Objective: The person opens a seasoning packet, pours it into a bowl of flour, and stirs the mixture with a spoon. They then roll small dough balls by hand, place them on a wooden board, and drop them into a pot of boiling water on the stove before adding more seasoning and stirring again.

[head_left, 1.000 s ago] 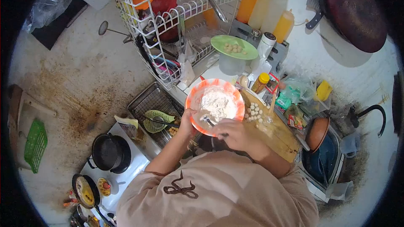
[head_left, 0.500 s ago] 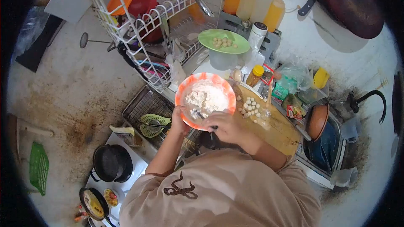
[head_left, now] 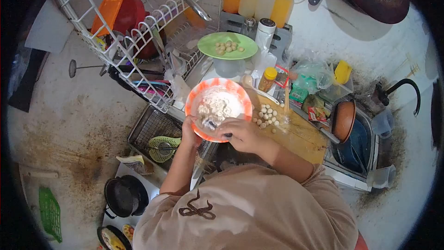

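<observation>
An orange-and-white bowl [head_left: 190, 104] is held above the counter's front edge, in front of my chest. Inside lies a white, floury, clumpy mixture [head_left: 217, 104]. My left hand [head_left: 190, 133] grips the bowl's near left rim. Over the near right rim, my right hand [head_left: 243, 135] is closed around the dark handle of a spoon [head_left: 211, 124], whose metal end sits in the mixture. To the right, several small pale dough balls [head_left: 267, 116] rest on a round wooden board [head_left: 298, 141]. Farther back, more balls [head_left: 227, 46] lie on a green plate [head_left: 249, 50].
A white wire dish rack [head_left: 138, 46] stands at the back left. Below it is a wire basket [head_left: 143, 127] with a green strainer [head_left: 162, 149]. Black pans [head_left: 126, 196] are at the lower left. A sink [head_left: 354, 148] with a brown pan [head_left: 344, 120] is at the right. A yellow-capped jar [head_left: 268, 79] stands behind the board.
The camera view has turned, so most of the scene sits farther left. Both hands keep hold of the bowl and spoon, and the spoon has shifted slightly in the mixture.
</observation>
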The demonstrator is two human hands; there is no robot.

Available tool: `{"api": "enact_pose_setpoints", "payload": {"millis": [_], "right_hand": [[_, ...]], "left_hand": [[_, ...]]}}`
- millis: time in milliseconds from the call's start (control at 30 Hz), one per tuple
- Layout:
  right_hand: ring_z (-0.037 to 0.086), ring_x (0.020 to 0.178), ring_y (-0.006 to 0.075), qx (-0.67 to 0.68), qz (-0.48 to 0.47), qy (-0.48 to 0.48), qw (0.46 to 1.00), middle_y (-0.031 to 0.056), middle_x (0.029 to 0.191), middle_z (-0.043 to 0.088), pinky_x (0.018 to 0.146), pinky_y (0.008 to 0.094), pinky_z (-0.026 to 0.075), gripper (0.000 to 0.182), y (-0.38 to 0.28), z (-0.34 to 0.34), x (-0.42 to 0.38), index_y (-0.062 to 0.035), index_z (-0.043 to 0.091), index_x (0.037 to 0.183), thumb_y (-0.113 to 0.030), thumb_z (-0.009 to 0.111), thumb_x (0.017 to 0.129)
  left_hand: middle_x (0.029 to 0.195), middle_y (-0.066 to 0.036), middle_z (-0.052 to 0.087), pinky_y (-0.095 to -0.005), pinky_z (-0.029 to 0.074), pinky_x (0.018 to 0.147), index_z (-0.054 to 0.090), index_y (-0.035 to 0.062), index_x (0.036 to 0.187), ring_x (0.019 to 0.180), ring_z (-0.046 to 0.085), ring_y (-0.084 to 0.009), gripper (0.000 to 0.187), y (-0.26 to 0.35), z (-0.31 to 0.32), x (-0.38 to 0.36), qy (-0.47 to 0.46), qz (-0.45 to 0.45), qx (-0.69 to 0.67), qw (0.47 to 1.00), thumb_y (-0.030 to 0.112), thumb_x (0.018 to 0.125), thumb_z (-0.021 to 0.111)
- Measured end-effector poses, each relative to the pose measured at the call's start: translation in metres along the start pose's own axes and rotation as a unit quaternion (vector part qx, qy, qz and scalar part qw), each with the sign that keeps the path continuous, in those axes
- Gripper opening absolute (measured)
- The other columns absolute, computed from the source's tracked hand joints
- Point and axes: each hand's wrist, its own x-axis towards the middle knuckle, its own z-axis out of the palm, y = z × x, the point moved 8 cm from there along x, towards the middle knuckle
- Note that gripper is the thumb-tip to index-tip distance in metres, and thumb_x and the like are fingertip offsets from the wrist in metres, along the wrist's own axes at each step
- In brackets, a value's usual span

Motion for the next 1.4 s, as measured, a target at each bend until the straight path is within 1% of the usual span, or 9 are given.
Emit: {"api": "enact_pose_setpoints", "payload": {"millis": [233,433,633,867,967,1133,1233,1333,1400], "right_hand": [[0.06,0.075,0.0243,0.116,0.184,0.055,0.975,0.0153,0.084,0.061,0.069,0.0301,0.047,0.012,0.043,-0.067,-0.014,-0.0006,0.056,0.084,0.003,0.054,0.073],[0.059,0.079,0.0239,-0.018,0.08,0.066,0.994,0.0111,0.083,0.061,0.073,0.031,0.044,0.009,0.04,-0.043,0.026,0.0,0.056,0.085,-0.001,0.05,0.077],[0.046,0.096,0.0343,-0.343,0.195,0.105,0.913,0.0179,0.101,0.052,0.082,0.0417,0.035,0.03,0.061,-0.097,-0.032,-0.0016,0.053,0.097,-0.016,0.06,0.072],[0.044,0.086,0.0299,-0.356,0.194,0.005,0.914,0.0135,0.093,0.047,0.078,0.0377,0.036,0.033,0.074,-0.081,-0.097,-0.0011,0.057,0.093,-0.019,0.065,0.066],[0.042,0.087,0.0289,-0.365,0.217,-0.012,0.905,0.0115,0.091,0.046,0.077,0.0365,0.036,0.031,0.074,-0.067,-0.097,-0.001,0.058,0.091,-0.016,0.066,0.065],[0.04,0.09,0.0274,-0.395,0.255,-0.003,0.883,0.0102,0.093,0.045,0.076,0.0355,0.037,0.031,0.086,-0.067,-0.106,-0.0011,0.059,0.091,-0.013,0.067,0.064],[0.04,0.09,0.0266,-0.393,0.243,-0.017,0.887,0.0096,0.094,0.045,0.075,0.0344,0.038,0.027,0.085,-0.065,-0.105,-0.001,0.059,0.086,-0.013,0.068,0.064],[0.042,0.089,0.0257,-0.382,0.203,0.015,0.901,0.0102,0.094,0.046,0.075,0.0333,0.038,0.022,0.079,-0.071,-0.103,-0.0019,0.058,0.082,-0.012,0.068,0.065],[0.044,0.089,0.0258,-0.283,0.214,0.087,0.931,0.0108,0.094,0.046,0.075,0.0327,0.038,0.021,0.085,-0.083,-0.107,-0.0028,0.057,0.081,-0.012,0.068,0.065]], "left_hand": [[0.118,-0.019,0.043,-0.0443,0.034,0.093,0.035,-0.0017,0.121,0.108,0.043,-0.0333,0.066,0.006,0.002,0.0,-0.006,-0.003,-0.01,1.0,0.026,0.062,0.044],[0.12,-0.018,0.043,-0.0459,0.034,0.092,0.034,-0.0014,0.122,0.109,0.043,-0.0335,0.067,0.007,0.011,0.009,0.012,-0.016,0.003,1.0,0.028,0.063,0.044],[0.124,-0.016,0.039,-0.048,0.034,0.09,0.03,0.0027,0.126,0.113,0.04,-0.0321,0.066,0.005,-0.001,0.018,0.042,0.0,-0.025,0.999,0.029,0.066,0.04],[0.123,-0.013,0.038,-0.0477,0.043,0.08,0.023,0.0102,0.128,0.109,0.044,-0.0298,0.057,-0.017,-0.044,0.044,0.087,0.031,0.017,0.996,0.034,0.078,0.034],[0.117,-0.014,0.045,-0.0406,0.042,0.08,0.032,0.0076,0.123,0.103,0.049,-0.023,0.051,-0.018,-0.036,0.052,0.124,0.083,-0.002,0.989,0.04,0.084,0.034],[0.123,-0.012,0.036,-0.0387,0.044,0.073,0.009,0.0272,0.13,0.091,0.052,-0.027,0.054,-0.008,-0.015,0.045,0.132,0.136,0.07,0.979,0.032,0.086,0.041],[0.121,-0.011,0.037,-0.0364,0.043,0.071,0.015,0.0191,0.129,0.087,0.05,-0.0224,0.052,-0.008,-0.02,0.035,0.188,0.113,0.172,0.96,0.028,0.086,0.042],[0.116,-0.009,0.038,-0.0344,0.04,0.074,0.021,0.0101,0.127,0.089,0.047,-0.0188,0.048,0.003,-0.045,0.018,0.338,0.243,0.23,0.88,0.022,0.085,0.043],[0.114,-0.009,0.038,-0.0311,0.036,0.079,0.028,0.0042,0.122,0.098,0.039,-0.017,0.047,0.009,-0.026,-0.01,0.308,0.343,0.246,0.853,0.02,0.083,0.048]]}}
